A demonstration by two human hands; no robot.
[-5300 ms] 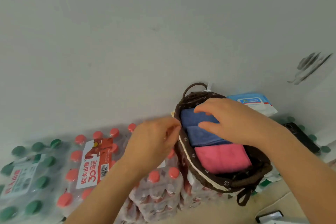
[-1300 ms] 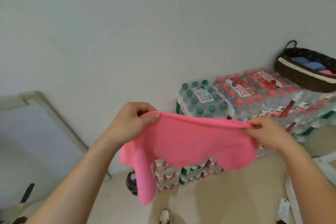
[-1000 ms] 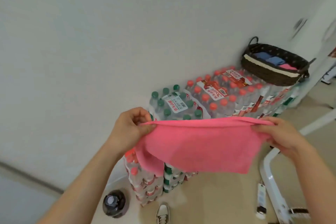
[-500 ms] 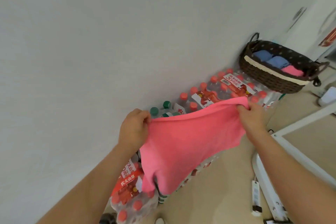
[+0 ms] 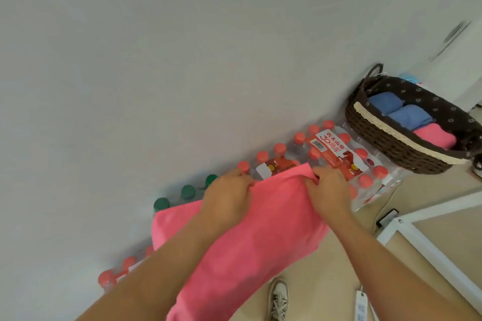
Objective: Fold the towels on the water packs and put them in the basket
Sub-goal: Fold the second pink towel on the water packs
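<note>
Head view: the towel (image 5: 260,237) lies spread over the water packs (image 5: 331,148), well apart from the basket (image 5: 391,133), and its long axis points toward the basket. The left hand (image 5: 227,198) and the right hand (image 5: 328,190) each pinch its far edge; the right hand is nearer the basket.

Plain pale grey wall (image 5: 182,60), beige floor (image 5: 328,263), white frame (image 5: 417,238) at right, white power strip (image 5: 361,303) on floor, soft even light

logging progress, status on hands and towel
Left hand, right hand grip pink towel at far edge. Towel spread over water packs. Basket holds three folded towels. No obstruction seen.
</note>
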